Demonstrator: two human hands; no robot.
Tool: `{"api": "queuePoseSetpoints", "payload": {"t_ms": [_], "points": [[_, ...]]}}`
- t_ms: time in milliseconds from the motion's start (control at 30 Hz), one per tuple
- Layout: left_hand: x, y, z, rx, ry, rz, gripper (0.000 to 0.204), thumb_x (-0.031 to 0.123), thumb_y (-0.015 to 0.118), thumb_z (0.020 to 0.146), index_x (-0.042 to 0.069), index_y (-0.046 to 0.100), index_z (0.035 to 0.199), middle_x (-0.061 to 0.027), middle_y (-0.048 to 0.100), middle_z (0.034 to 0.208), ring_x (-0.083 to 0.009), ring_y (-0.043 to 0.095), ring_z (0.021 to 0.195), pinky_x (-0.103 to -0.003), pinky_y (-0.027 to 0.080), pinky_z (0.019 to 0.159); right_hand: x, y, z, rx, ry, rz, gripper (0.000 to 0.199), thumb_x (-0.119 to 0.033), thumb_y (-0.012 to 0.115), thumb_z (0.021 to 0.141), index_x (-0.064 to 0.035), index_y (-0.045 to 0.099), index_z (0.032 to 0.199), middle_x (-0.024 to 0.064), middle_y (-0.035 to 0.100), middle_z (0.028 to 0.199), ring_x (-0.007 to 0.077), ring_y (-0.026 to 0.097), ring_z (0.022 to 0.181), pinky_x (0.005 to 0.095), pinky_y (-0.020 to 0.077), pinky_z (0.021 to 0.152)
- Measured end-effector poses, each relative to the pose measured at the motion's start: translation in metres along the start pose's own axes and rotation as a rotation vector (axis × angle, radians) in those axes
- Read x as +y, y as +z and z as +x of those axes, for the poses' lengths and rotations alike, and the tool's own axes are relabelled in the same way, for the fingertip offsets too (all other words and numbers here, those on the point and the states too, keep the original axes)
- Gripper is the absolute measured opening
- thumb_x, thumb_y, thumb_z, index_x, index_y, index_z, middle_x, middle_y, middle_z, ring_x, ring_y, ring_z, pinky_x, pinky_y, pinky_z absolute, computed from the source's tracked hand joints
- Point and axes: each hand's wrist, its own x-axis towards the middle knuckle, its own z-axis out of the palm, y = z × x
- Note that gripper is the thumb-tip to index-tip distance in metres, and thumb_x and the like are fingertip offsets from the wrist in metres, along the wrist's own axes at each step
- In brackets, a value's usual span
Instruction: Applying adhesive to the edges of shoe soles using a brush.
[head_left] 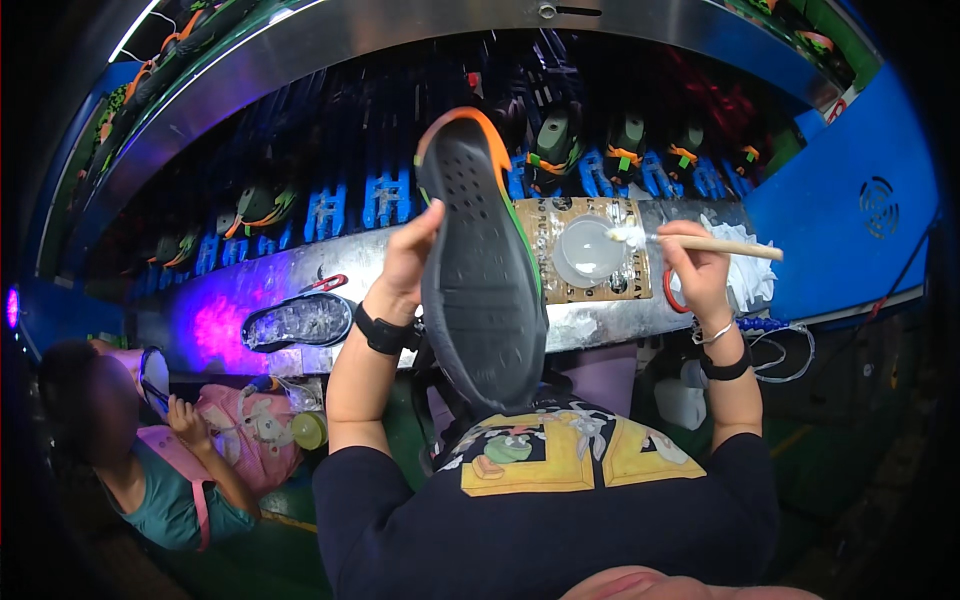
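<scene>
My left hand (405, 255) grips a black shoe sole (480, 270) with an orange and green rim by its left edge. It is held up in front of me, its inner face with a patch of small holes toward me. In my right hand (697, 270) is a brush (720, 244) with a pale wooden handle, its white-coated bristles pointing left. Below and beside the bristles, a translucent round bowl (592, 248) stands on a piece of brown printed cardboard (560, 215). Red scissor handles (672, 290) show beside my right hand.
Another sole (297, 322) lies on the metal bench (372, 250) at left. Crumpled white paper (750, 275) is at right. Behind the bench, blue racks (388, 200) carry several shoe parts (557, 140). A person (185, 450) sits at lower left, near a blue panel (850, 190) opposite.
</scene>
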Motion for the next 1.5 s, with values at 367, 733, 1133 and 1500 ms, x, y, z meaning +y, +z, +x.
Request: {"api": "queuePoseSetpoints", "payload": {"t_ms": [367, 733, 1133, 1500], "points": [[-0.043, 0.049, -0.014, 0.054, -0.341, 0.198, 0.047, 0.040, 0.051, 0.083, 0.001, 0.047, 0.108, -0.0084, 0.058, 0.094, -0.0126, 0.058, 0.080, -0.026, 0.049, 0.070, -0.034, 0.018, 0.013, -0.213, -0.443, -0.398, 0.014, 0.001, 0.059, 0.073, 0.0010, 0.056, 0.087, 0.0112, 0.058, 0.076, 0.0193, 0.053, 0.062, 0.0258, 0.0423, 0.056], [-0.046, 0.059, -0.019, 0.017, -0.446, 0.184, 0.046, 0.039, 0.048, 0.084, -0.001, 0.047, 0.107, -0.0082, 0.058, 0.093, -0.0112, 0.059, 0.079, -0.024, 0.050, 0.069, -0.044, 0.025, 0.017, -0.225, -0.562, -0.479, 0.012, 0.000, 0.061, 0.072, 0.0003, 0.056, 0.083, 0.0121, 0.057, 0.073, 0.0239, 0.056, 0.063, 0.0282, 0.0447, 0.056], [-0.047, 0.055, -0.010, -0.007, -0.288, 0.368, 0.060, 0.038, 0.054, 0.081, 0.000, 0.032, 0.122, -0.0090, 0.051, 0.099, -0.0107, 0.055, 0.085, -0.023, 0.047, 0.073, -0.031, 0.021, 0.008, -0.180, -0.375, -0.388, 0.009, 0.000, 0.058, 0.073, 0.0013, 0.056, 0.082, 0.0108, 0.057, 0.072, 0.0171, 0.053, 0.058, 0.0249, 0.0418, 0.053], [-0.050, 0.049, 0.003, -0.057, -0.203, 0.491, 0.072, 0.038, 0.057, 0.077, 0.002, 0.022, 0.129, -0.0096, 0.047, 0.104, -0.0112, 0.053, 0.090, -0.023, 0.046, 0.072, -0.031, 0.020, -0.004, -0.120, -0.182, -0.148, 0.007, 0.001, 0.057, 0.073, 0.0014, 0.057, 0.080, 0.0071, 0.057, 0.074, 0.0125, 0.052, 0.063, 0.0228, 0.0405, 0.055]]}}
